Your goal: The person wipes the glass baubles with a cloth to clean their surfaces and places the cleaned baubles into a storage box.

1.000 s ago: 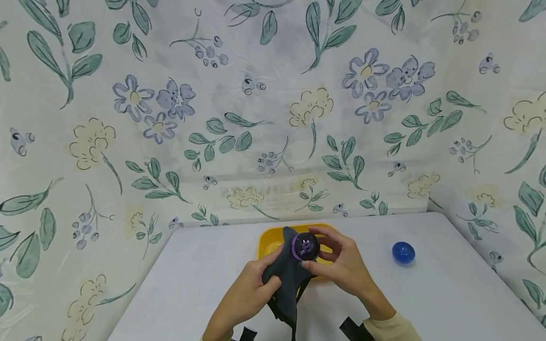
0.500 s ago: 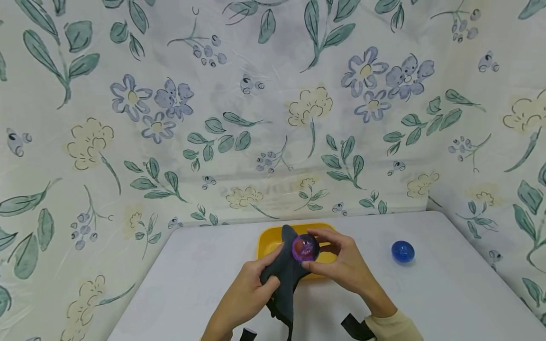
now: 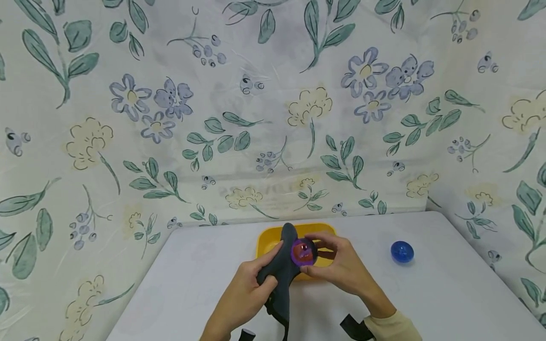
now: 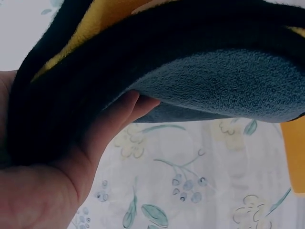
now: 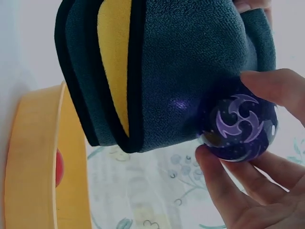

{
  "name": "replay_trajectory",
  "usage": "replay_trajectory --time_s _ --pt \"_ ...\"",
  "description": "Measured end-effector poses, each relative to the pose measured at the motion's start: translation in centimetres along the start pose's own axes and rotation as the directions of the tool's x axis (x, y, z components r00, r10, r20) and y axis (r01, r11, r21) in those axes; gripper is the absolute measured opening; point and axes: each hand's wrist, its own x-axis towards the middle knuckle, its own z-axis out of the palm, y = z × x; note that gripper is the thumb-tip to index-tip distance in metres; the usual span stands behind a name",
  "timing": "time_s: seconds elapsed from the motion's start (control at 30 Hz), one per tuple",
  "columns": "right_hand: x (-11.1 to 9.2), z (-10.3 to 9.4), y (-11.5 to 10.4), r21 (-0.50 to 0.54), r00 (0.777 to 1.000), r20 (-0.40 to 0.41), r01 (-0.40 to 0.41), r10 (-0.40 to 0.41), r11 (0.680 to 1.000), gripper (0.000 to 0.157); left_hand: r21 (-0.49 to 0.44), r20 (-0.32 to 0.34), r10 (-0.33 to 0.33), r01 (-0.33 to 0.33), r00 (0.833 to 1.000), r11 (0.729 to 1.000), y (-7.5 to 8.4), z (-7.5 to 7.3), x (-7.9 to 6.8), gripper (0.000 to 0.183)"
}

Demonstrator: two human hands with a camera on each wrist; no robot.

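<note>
In the head view my left hand (image 3: 253,282) grips a folded grey-blue cloth (image 3: 279,270). The left wrist view shows the cloth's fleecy pile (image 4: 228,86), black edging and a yellow reverse side. My right hand (image 3: 341,265) pinches a glossy purple ball (image 3: 304,252) between thumb and fingers, right against the cloth. From the head, the ball shows a red patch inside a purple ring. A light purple swirl emblem marks the ball (image 5: 240,121) in the right wrist view, the thumb above it and fingers below.
Behind the hands stands a yellow tray (image 3: 263,239); a red round thing (image 5: 59,168) shows inside it in the right wrist view. A clear blue ball (image 3: 402,252) lies on the white table (image 3: 452,284) at the right. A floral curtain (image 3: 239,118) hangs behind.
The ball has turned in my right fingers, its dark emblem side giving way to the red and purple side. Cloth and left hand have shifted slightly left.
</note>
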Motion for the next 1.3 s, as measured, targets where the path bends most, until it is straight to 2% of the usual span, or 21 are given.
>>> replay_trajectory --time_s 0.23,0.4,0.63,0.8,1.1,1.3 --pt "-0.1 0.4 0.1 0.018 0.998 0.049 0.036 -0.037 0.999 0.054 0.012 -0.038 0.040 -0.039 0.998 0.999 -0.2 0.0 0.1 0.065" --pt "-0.3 0.9 -0.2 0.045 0.995 0.083 0.048 -0.052 0.998 0.057 0.015 -0.039 0.075 -0.075 0.996 0.997 -0.3 0.0 0.2 0.064" --pt "-0.5 1.2 -0.5 0.064 0.986 0.126 0.101 -0.109 0.993 0.055 0.059 -0.046 0.064 -0.061 0.997 0.996 -0.6 0.0 0.3 0.063" --pt "-0.7 1.2 -0.7 0.091 0.978 0.152 0.128 -0.140 0.988 0.054 0.049 -0.044 0.043 -0.041 0.998 0.998 -0.7 0.0 0.4 0.063" --pt "-0.9 1.3 -1.0 0.122 0.977 0.144 0.140 -0.158 0.983 0.053 0.048 -0.034 0.085 -0.084 0.996 0.995 -1.0 -0.2 0.4 0.063" --pt "-0.9 1.4 -1.0 0.163 0.978 0.118 0.152 -0.173 0.975 0.053 0.024 -0.028 0.061 -0.061 0.998 0.998 -1.0 -0.2 0.4 0.065"
